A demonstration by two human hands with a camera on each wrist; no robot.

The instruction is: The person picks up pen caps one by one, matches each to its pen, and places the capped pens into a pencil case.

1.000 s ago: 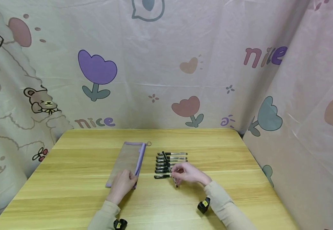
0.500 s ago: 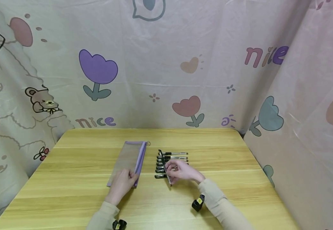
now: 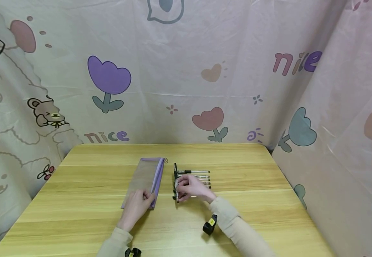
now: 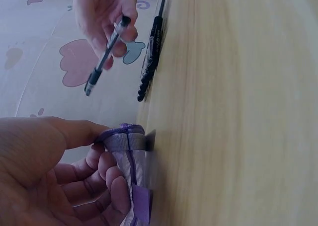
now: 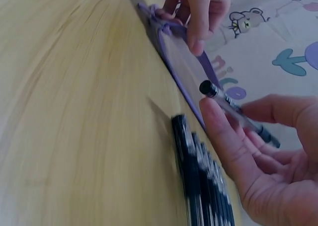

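A see-through mesh pencil pouch (image 3: 143, 176) with purple trim lies on the left of the table's middle. My left hand (image 3: 136, 206) pinches its near zipper corner between thumb and fingers. In the right wrist view the purple edges (image 5: 171, 72) of the pouch stand apart. Between thumb and fingertips, my right hand (image 3: 193, 187) holds a clear gel pen (image 5: 238, 112) with black ends. That pen is raised above the left ends of a row of similar pens (image 3: 186, 172), pointing away from me. The right hand hides part of the row.
Wood-grain table (image 3: 89, 178) extends around the pouch and pens. A printed curtain (image 3: 160, 85) rises at the back and both sides. A small metal ring (image 3: 165, 160) hangs at the pouch's far corner. Black wrist cameras (image 3: 209, 225) sit at the sleeves.
My right hand has moved left with the pen, from over the row to its left end, and the pen has turned straighter. The left hand keeps its pinch; the zipper edges look more spread.
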